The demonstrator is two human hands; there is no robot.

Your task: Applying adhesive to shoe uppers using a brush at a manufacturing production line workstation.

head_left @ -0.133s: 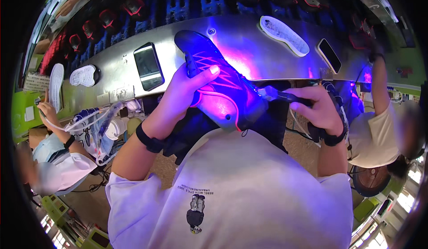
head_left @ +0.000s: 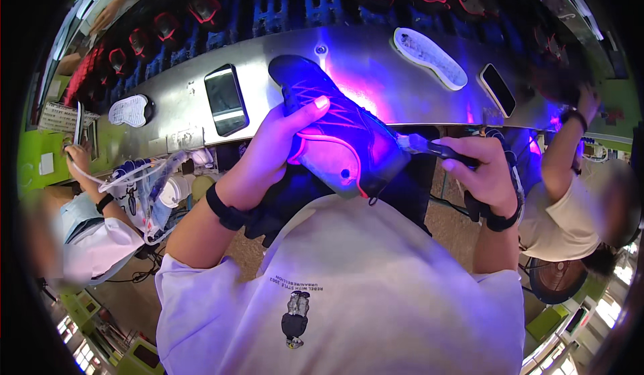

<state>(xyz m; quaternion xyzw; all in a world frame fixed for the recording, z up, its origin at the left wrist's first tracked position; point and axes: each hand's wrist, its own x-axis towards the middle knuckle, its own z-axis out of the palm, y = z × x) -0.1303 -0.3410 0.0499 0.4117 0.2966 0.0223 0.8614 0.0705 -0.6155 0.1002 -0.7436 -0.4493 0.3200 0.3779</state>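
Note:
A dark shoe upper [head_left: 352, 130] with red lacing and a red-edged collar is tilted in front of me, its toe pointing away to the upper left. Violet-blue light falls across it. My left hand [head_left: 268, 147] is closed round its lacing side, thumb on top. A brush [head_left: 433, 147] with a dark handle is gripped in my right hand [head_left: 486, 170]. Its pale bristle end meets the lower right side edge of the upper, near the heel. The underside of the upper is hidden.
On the metal ledge [head_left: 178, 106] lie a phone [head_left: 226, 100], another phone [head_left: 497, 90], a white sole [head_left: 433, 60] and a second sole [head_left: 127, 111]. Behind runs a dark rack bearing several red-edged uppers [head_left: 204, 7]. Co-workers sit at left [head_left: 100, 234] and right [head_left: 563, 214].
The upper and brush have shifted slightly right in the picture, the bristles still at the edge. The right co-worker's hand has come lower; the left co-worker's sole now shows edge-on.

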